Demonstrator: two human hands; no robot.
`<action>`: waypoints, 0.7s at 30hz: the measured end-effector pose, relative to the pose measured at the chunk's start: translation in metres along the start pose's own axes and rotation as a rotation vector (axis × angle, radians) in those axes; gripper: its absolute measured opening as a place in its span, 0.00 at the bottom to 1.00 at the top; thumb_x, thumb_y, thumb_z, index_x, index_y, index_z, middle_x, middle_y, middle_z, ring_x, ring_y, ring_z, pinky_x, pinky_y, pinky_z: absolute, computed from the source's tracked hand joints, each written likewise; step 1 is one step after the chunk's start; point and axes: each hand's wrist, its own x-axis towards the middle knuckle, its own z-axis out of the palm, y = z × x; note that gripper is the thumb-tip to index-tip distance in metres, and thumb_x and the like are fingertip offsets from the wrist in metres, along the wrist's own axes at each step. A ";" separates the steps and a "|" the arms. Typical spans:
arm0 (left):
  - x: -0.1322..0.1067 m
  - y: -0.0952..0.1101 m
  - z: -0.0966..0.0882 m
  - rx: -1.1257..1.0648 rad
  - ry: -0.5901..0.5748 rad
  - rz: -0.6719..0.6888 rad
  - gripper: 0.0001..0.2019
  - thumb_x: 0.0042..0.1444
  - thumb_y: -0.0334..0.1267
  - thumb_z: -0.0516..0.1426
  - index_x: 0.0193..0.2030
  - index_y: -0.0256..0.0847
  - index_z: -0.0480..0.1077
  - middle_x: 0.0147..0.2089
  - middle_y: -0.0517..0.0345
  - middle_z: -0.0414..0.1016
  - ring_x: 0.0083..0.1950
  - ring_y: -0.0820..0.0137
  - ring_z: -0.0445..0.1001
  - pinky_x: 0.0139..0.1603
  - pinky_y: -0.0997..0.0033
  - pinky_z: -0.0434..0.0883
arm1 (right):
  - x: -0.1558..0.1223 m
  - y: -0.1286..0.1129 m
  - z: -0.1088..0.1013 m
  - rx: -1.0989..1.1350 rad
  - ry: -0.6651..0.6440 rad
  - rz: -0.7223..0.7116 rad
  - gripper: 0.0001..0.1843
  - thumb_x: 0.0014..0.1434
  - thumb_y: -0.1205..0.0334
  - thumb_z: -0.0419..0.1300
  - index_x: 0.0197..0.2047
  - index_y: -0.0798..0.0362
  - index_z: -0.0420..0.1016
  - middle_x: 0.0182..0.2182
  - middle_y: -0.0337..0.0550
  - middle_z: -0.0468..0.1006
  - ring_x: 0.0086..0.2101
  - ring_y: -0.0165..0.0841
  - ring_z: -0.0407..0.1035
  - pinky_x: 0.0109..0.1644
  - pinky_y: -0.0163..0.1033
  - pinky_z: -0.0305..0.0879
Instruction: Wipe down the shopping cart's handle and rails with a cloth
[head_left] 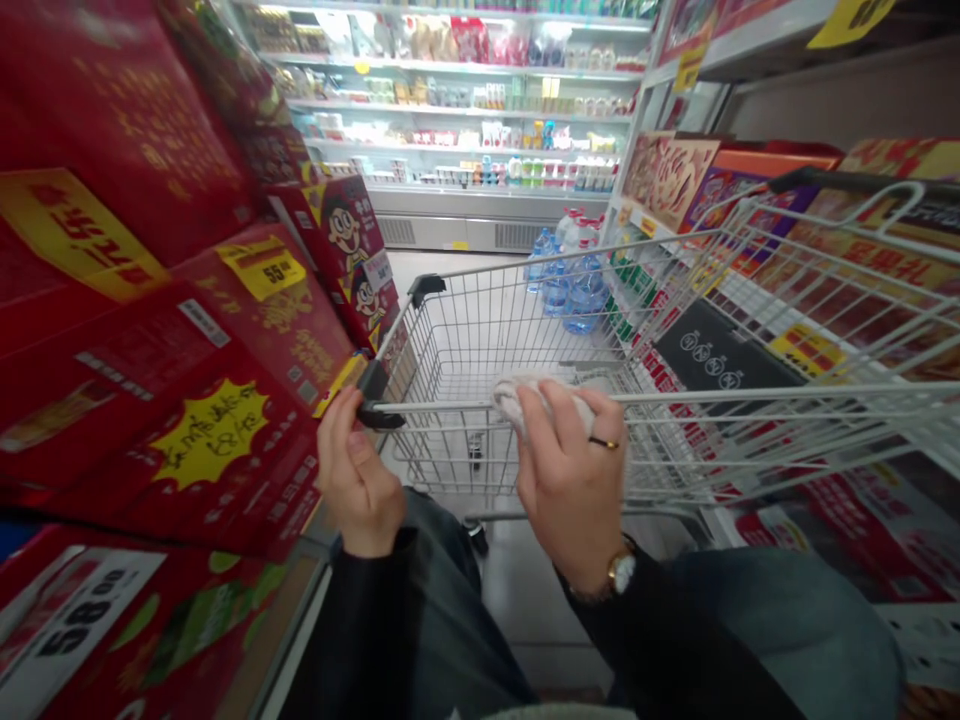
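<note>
A wire shopping cart (487,345) with black corner caps stands in front of me. My right hand (574,470), with a dark ring and a gold watch, presses a folded white cloth (511,396) over the cart's near top rail. The fingers are bent round cloth and rail; part of the cloth is hidden under them. At the near left corner, my left hand (360,485) has its fingers against the black corner cap (373,382), seemingly holding it. The fingertips there are partly hidden.
Red gift boxes (255,420) with yellow price signs are stacked close on the left. Shelves with boxes (765,200) line the right side. Large water bottles (581,290) stand on the floor beyond the cart. A lit refrigerated display (465,130) runs across the back.
</note>
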 end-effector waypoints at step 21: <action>0.003 -0.006 -0.013 -0.041 -0.113 -0.011 0.29 0.76 0.47 0.37 0.69 0.38 0.68 0.71 0.40 0.69 0.74 0.61 0.66 0.77 0.53 0.62 | -0.069 -0.032 0.120 0.130 -0.123 -0.460 0.17 0.72 0.63 0.60 0.62 0.42 0.76 0.61 0.40 0.81 0.58 0.38 0.70 0.57 0.50 0.68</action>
